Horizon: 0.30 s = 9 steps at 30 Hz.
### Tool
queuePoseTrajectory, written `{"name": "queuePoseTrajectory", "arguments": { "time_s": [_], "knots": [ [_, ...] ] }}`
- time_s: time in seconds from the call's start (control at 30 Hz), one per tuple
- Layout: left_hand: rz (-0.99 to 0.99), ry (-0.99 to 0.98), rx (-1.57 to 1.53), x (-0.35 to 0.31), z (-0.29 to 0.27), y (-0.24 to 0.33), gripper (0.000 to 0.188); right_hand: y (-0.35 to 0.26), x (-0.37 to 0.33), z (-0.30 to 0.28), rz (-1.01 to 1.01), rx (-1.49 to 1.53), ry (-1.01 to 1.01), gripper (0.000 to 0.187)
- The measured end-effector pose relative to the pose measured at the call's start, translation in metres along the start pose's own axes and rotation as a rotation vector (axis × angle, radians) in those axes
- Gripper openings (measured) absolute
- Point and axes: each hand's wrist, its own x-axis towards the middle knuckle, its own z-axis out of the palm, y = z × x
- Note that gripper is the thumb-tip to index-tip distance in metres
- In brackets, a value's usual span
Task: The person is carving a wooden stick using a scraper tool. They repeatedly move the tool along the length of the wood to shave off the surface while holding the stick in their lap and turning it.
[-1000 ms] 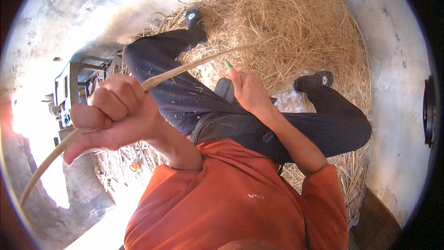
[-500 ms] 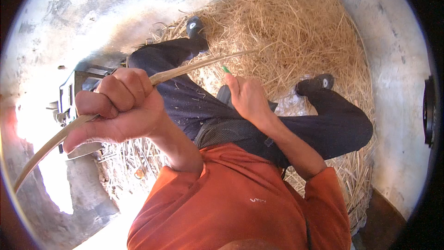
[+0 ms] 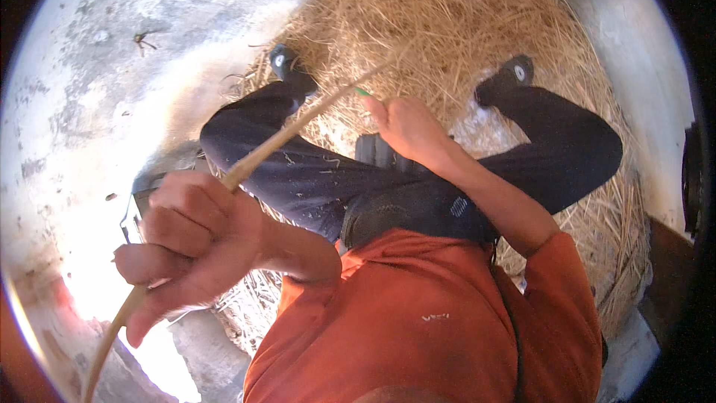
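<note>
A long, pale, bamboo-like strip (image 3: 280, 138) runs through my left hand (image 3: 195, 231), whose fingers are wrapped round it. It slants up to the right over my dark trousers and thins out above the straw; its other end curves down past my thumb at the lower left. My right hand (image 3: 410, 130), closed, is in front of my lap. From its fingers a small green piece (image 3: 362, 92) sticks out, close beside the thin part of the strip. Whether they touch I cannot tell, and the rest of the green thing is hidden in the hand.
Loose dry straw (image 3: 447, 7) covers the floor ahead, with my two shoes on it. A stained pale wall (image 3: 171, 22) rises at the left, another wall (image 3: 649, 104) at the right. Bright light comes in at the lower left. A dark block-like thing (image 3: 377, 151) is between my legs.
My left hand is lower and nearer my body, and the strip slants more steeply. My right hand is slightly farther right, with the green piece nearer the strip. The whole view has shifted somewhat.
</note>
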Motion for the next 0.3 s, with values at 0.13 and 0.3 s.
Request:
{"name": "queuePoseTrajectory", "arguments": {
  "time_s": [0.13, 0.3],
  "knots": [
    [-0.01, 0.112, 0.099, 0.007, -0.008, -0.004, 0.056, -0.007, -0.014, 0.008, -0.051, 0.154, 0.014, 0.063],
    [-0.025, 0.083, 0.034, 0.003, -0.014, -0.002, 0.057, 0.048, 0.015, 0.022, 0.221, 0.008, -0.112, 0.061]
  ]
}}
